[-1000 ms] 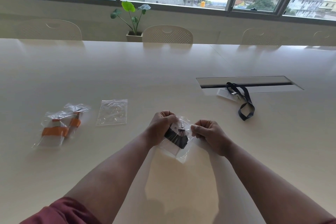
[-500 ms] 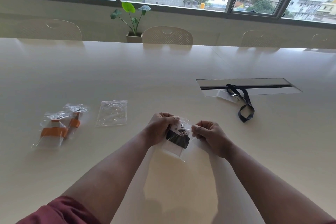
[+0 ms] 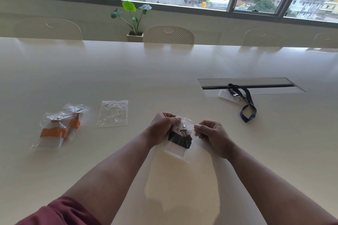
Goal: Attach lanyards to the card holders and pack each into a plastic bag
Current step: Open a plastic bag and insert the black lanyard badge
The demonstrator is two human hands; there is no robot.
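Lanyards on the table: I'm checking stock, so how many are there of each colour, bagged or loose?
Orange lanyards, bagged: 2
Black lanyards, one loose, one in the bag that the hands hold: 2
Total: 4

A clear plastic bag (image 3: 180, 142) is held above the table, near the middle; inside it are a folded black lanyard (image 3: 180, 138) with a metal clip and a white card holder (image 3: 174, 150). At the left lie two packed bags with orange lanyards (image 3: 54, 129), and an empty bag (image 3: 112, 113) beside them. At the right, a loose black lanyard (image 3: 246, 104) lies on another card holder (image 3: 228, 95).
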